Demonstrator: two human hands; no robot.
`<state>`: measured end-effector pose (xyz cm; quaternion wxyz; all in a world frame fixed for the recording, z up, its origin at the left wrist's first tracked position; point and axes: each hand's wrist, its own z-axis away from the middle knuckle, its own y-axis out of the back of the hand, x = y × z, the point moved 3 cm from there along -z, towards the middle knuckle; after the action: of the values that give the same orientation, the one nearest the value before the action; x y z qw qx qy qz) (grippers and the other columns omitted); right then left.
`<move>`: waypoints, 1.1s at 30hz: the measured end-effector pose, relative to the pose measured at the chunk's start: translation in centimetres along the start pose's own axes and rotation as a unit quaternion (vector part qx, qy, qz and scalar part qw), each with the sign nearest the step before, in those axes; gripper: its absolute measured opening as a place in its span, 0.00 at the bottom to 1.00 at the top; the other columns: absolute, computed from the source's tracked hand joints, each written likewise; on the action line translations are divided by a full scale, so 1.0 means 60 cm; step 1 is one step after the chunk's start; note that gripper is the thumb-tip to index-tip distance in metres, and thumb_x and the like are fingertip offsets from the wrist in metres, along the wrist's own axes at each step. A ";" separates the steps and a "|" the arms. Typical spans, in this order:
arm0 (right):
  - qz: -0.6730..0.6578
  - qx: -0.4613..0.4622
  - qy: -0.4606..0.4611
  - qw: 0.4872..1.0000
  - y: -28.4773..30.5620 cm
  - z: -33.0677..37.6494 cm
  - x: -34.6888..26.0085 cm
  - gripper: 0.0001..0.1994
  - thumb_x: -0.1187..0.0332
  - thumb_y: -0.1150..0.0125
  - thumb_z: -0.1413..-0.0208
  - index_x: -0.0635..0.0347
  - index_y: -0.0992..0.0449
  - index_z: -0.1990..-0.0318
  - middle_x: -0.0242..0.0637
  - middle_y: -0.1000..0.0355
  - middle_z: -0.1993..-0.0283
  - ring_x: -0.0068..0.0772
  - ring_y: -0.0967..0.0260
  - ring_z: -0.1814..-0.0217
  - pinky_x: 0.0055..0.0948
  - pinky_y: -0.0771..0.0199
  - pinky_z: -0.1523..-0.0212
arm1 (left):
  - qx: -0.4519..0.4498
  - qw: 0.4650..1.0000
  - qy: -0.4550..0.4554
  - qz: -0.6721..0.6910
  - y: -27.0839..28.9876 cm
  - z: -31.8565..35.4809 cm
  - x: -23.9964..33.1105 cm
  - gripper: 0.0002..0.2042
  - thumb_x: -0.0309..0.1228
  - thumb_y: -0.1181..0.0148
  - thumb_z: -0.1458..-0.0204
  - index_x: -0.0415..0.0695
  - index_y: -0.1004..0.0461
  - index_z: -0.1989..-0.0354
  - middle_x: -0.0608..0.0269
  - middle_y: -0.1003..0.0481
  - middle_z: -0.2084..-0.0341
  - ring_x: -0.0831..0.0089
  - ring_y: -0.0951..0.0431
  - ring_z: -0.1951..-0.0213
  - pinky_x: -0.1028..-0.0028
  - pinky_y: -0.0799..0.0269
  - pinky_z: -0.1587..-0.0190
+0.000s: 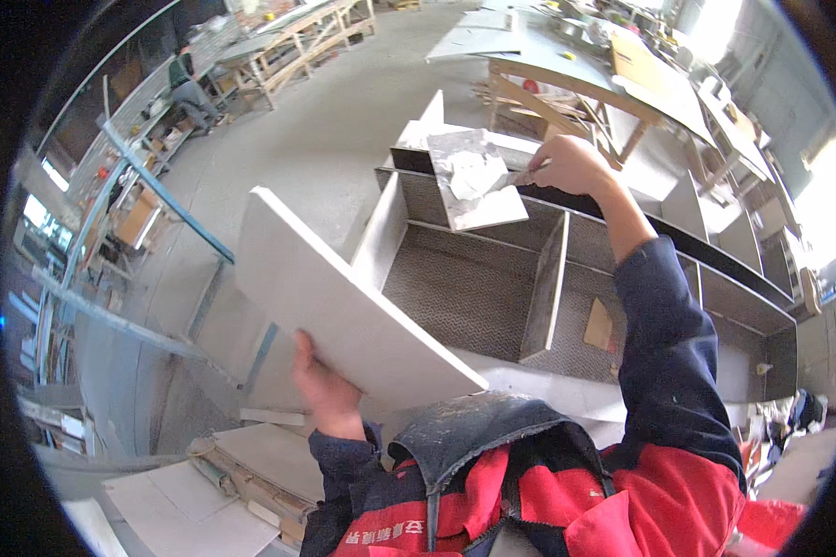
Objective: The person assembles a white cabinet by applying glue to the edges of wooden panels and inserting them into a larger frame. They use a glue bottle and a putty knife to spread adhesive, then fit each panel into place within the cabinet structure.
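My left hand (330, 388) grips a flat, pale grey-white rectangular panel (344, 306) by its near edge, the thumb showing at the side and the panel tilted. Farther off, my right hand (571, 165) is closed around the handle of a small tool (527, 176), perhaps a putty knife; its tip is hard to make out. The tool meets a smeared board (488, 215) with a patch of white paste (478, 174) on it. This board rests across the top edges of a long grey compartmented cabinet frame (550, 288).
A tan scrap (598, 323) lies inside one cabinet compartment. Behind stands a wooden-legged worktable (502, 67) laden with boards. Blue metal framing (169, 197) rises at left. Stacked panels (269, 461) lie near my left side. Another person (193, 97) bends at the far left.
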<state>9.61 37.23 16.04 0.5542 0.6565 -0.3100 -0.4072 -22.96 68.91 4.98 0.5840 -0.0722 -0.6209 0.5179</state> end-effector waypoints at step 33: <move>-0.677 0.000 0.030 0.735 -0.027 0.260 -0.187 0.18 0.71 0.35 0.43 0.59 0.20 0.44 0.32 0.20 0.67 0.10 0.41 0.78 0.14 0.44 0.79 | -0.174 0.975 0.137 0.029 -0.070 -0.016 -0.072 0.28 0.47 0.53 0.32 0.42 0.42 0.30 0.52 0.33 0.38 0.55 0.33 0.37 0.55 0.38 0.34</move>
<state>-9.48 39.75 15.78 0.1407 0.7051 0.2336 -0.6545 -18.68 64.55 5.04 0.6266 -0.2612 -0.6132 0.4038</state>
